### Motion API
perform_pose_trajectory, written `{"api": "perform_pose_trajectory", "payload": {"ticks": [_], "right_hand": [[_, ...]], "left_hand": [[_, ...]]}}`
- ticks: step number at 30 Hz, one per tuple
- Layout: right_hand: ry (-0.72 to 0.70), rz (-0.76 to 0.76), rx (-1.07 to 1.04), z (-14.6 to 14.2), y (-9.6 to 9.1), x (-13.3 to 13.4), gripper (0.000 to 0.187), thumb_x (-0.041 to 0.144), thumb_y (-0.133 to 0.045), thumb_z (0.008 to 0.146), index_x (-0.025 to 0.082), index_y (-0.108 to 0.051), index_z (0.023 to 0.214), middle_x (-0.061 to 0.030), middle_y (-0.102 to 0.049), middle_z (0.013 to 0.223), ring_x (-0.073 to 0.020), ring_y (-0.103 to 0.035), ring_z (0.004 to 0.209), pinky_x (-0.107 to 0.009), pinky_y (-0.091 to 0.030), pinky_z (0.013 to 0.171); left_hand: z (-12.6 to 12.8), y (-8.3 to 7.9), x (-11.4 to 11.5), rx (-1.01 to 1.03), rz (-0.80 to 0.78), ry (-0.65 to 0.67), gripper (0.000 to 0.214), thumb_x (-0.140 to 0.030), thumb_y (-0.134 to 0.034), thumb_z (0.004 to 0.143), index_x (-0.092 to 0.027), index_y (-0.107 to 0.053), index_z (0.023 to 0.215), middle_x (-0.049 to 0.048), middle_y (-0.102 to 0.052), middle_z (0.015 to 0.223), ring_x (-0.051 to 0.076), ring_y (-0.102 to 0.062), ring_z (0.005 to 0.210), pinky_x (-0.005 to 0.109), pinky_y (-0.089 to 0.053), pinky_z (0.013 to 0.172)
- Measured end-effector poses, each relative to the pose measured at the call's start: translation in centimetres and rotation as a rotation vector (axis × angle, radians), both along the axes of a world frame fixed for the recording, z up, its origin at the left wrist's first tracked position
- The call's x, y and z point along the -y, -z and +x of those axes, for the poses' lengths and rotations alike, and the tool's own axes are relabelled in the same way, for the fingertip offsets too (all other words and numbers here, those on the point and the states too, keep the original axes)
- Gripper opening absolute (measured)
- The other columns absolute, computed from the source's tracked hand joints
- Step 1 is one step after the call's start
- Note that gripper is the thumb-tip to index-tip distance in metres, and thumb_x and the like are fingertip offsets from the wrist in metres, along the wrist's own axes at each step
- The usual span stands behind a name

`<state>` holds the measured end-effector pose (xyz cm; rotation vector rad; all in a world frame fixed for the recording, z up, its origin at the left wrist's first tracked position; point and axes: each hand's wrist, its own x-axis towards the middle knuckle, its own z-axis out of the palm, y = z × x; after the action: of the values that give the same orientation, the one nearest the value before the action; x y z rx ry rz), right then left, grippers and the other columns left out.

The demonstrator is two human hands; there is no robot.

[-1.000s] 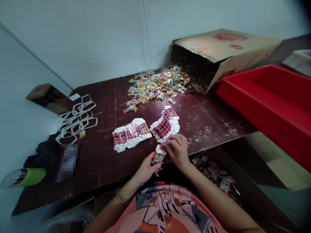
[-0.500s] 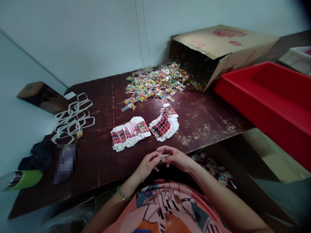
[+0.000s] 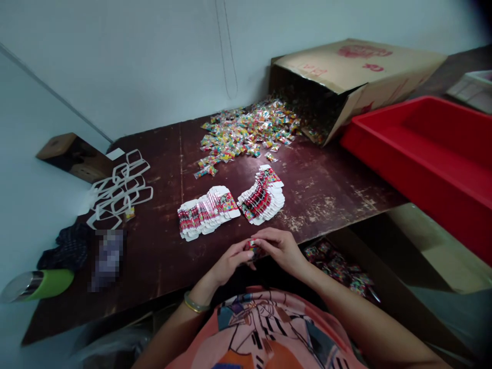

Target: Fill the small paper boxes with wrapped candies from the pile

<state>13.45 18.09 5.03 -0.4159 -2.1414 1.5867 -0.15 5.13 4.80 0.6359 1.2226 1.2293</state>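
Observation:
My left hand point(image 3: 229, 262) and my right hand point(image 3: 280, 247) meet at the near edge of the dark wooden table point(image 3: 161, 256), both pinched on one small colourful printed card point(image 3: 253, 246) that is mostly hidden by the fingers. Just beyond them lie two fanned stacks of the same cards, the left stack point(image 3: 206, 212) and the right stack point(image 3: 263, 196). Farther back a heap of small bright sweet packets point(image 3: 246, 134) spills from a cardboard box point(image 3: 346, 77) lying on its side.
A red plastic tray point(image 3: 430, 154) stands at the right. White card cut-out frames point(image 3: 119, 189) lie at the left, with a dark cloth point(image 3: 69, 248) and a green bottle point(image 3: 38, 283) near the left edge. A bin of more packets point(image 3: 342, 266) sits below the table.
A second ago the card stood upright and fully visible between my hands. Both hands have drawn back toward my body and closed over it, so only a sliver shows.

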Motion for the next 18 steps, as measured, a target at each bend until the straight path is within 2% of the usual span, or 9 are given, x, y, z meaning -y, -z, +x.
{"api": "perform_pose_trajectory", "payload": {"ticks": [2,5,7,9,12,14,16,18], "right_hand": [[-0.035,0.100,-0.012,0.0,0.4,0.0,0.022,0.032,-0.055,0.091,0.025,-0.072,0.105,-0.0065,-0.070,0.098,-0.0182,-0.064,0.088,-0.032,-0.052,0.079],[-0.069,0.262,-0.047,0.3,1.3,0.4,0.029,0.030,-0.055,0.091,0.025,-0.066,0.117,-0.0089,-0.068,0.111,-0.0213,-0.060,0.094,-0.038,-0.050,0.084],[-0.045,0.220,-0.043,1.3,1.6,0.2,0.028,0.030,-0.054,0.091,0.026,-0.066,0.116,-0.0083,-0.069,0.108,-0.0209,-0.061,0.092,-0.038,-0.050,0.082],[-0.040,0.106,0.020,3.2,1.0,-1.0,0.025,0.030,-0.054,0.092,0.027,-0.069,0.111,-0.0066,-0.071,0.100,-0.0198,-0.063,0.090,-0.035,-0.051,0.080],[-0.193,0.036,0.222,7.0,-1.0,-4.4,0.021,0.033,-0.056,0.090,0.026,-0.073,0.101,-0.0050,-0.072,0.094,-0.0196,-0.065,0.087,-0.032,-0.052,0.080],[-0.317,0.069,0.357,8.6,-2.2,-7.2,0.021,0.034,-0.057,0.088,0.026,-0.073,0.098,-0.0047,-0.072,0.092,-0.0198,-0.066,0.082,-0.031,-0.053,0.076],[-0.314,0.189,0.402,7.9,-2.6,-10.1,0.021,0.033,-0.056,0.088,0.026,-0.072,0.100,-0.0047,-0.072,0.093,-0.0207,-0.066,0.082,-0.031,-0.053,0.075],[-0.173,0.427,0.368,4.8,-2.1,-13.0,0.026,0.026,-0.051,0.089,0.026,-0.069,0.107,-0.0057,-0.071,0.101,-0.0224,-0.065,0.090,-0.035,-0.051,0.083]], "left_hand": [[0.0,0.1,0.3,0.008,-0.022,-0.001,0.041,-0.033,-0.065,0.079,-0.017,-0.062,0.116,0.0064,-0.062,0.098,0.019,-0.055,0.086,0.028,-0.052,0.066],[0.6,0.6,0.6,0.126,-0.099,-0.015,0.046,-0.035,-0.065,0.081,-0.020,-0.056,0.124,0.0072,-0.060,0.101,0.018,-0.058,0.083,0.027,-0.053,0.061],[1.2,0.8,0.5,0.209,-0.123,0.024,0.050,-0.038,-0.063,0.082,-0.021,-0.051,0.128,0.0093,-0.060,0.106,0.020,-0.061,0.084,0.028,-0.053,0.060],[1.8,0.8,0.3,0.238,-0.110,0.095,0.051,-0.040,-0.060,0.084,-0.023,-0.049,0.131,0.0108,-0.058,0.116,0.023,-0.061,0.092,0.032,-0.054,0.067],[1.7,0.6,0.1,0.135,-0.079,0.173,0.050,-0.035,-0.064,0.082,-0.026,-0.051,0.130,0.0098,-0.054,0.128,0.024,-0.053,0.112,0.037,-0.048,0.088],[1.2,0.6,0.0,0.062,-0.084,0.169,0.047,-0.034,-0.064,0.082,-0.025,-0.054,0.127,0.0099,-0.056,0.126,0.023,-0.053,0.113,0.037,-0.045,0.092],[0.9,0.6,-0.2,0.051,-0.098,0.152,0.044,-0.036,-0.061,0.083,-0.023,-0.056,0.125,0.0107,-0.059,0.119,0.023,-0.057,0.106,0.037,-0.045,0.089],[0.9,0.6,-0.5,0.043,-0.107,0.132,0.043,-0.038,-0.060,0.083,-0.020,-0.057,0.122,0.0110,-0.061,0.115,0.022,-0.058,0.100,0.036,-0.046,0.085]]}}
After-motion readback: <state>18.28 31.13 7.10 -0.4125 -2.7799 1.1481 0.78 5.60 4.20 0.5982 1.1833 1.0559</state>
